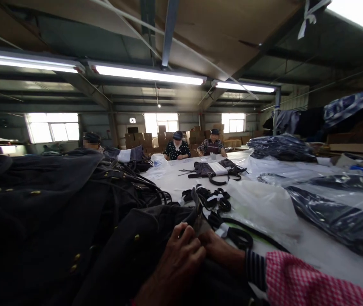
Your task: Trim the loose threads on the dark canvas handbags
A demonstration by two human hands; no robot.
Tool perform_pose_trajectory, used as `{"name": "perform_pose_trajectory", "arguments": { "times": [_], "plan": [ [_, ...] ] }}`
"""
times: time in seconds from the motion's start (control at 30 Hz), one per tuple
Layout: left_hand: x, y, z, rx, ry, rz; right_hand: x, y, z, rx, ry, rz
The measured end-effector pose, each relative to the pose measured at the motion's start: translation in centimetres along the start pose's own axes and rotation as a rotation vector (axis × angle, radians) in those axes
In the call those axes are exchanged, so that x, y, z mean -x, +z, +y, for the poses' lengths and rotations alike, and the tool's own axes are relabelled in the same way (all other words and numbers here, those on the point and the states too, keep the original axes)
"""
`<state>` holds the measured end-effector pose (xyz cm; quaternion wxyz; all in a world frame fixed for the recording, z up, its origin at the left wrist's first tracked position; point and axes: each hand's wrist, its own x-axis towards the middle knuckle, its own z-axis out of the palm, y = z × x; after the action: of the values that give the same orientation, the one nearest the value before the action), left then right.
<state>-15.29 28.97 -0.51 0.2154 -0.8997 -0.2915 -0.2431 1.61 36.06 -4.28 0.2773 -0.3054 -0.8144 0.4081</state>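
Observation:
My left hand (184,250) is closed, its fingers curled on the raised edge of a dark cloth piece (149,227) with brass-coloured fittings. Just beyond it, my right hand (221,248) reaches in from the right and meets the same cloth. Its fingertips are hidden behind my left hand and a fold, so its grip does not show. Left of both hands rises a large heap of similar dark cloth pieces (41,221) with long thin straps. Rolled black straps with white bands (215,197) lie just past my hands.
On the white table (175,180) lie a folded dark bundle with a white band (218,168) and clear plastic sheeting (261,204). Plastic-wrapped dark packs (337,212) cover the right side, with a stack (280,146) behind. Several people sit across the table, with cardboard boxes (138,140) behind.

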Motion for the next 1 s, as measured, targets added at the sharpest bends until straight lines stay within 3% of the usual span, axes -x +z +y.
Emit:
{"name": "perform_pose_trajectory", "arguments": {
  "times": [0.17, 0.3, 0.43, 0.63, 0.73, 0.83, 1.0],
  "plan": [
    [-0.4, -1.8, 0.2, 0.116, -0.094, -0.2, 1.7, -1.9, -0.4, -0.022, 0.083, -0.074],
    [-0.8, -2.7, 0.2, 0.162, -0.14, -0.248, 3.8, -2.6, -1.6, 0.041, 0.024, -0.063],
    [-0.9, -3.3, 0.7, 0.2, -0.172, -0.348, 5.5, -3.7, -1.9, 0.025, -0.014, -0.178],
    [-1.2, -4.0, 1.2, 0.328, -0.222, -0.488, 8.2, -6.0, -1.5, 0.071, 0.121, 0.025],
    [-1.7, -4.6, 1.2, 0.408, -0.244, -0.535, 9.0, -5.7, -2.2, 0.306, 0.094, -0.026],
    [-2.2, -4.8, 1.5, 0.47, -0.259, -0.554, 8.5, -4.4, -2.9, 0.557, 0.044, -0.157],
    [-0.8, -3.6, 1.2, 0.354, -0.177, -0.46, 6.3, -2.9, -2.6, 0.748, 0.032, -0.249]
  ]
}}
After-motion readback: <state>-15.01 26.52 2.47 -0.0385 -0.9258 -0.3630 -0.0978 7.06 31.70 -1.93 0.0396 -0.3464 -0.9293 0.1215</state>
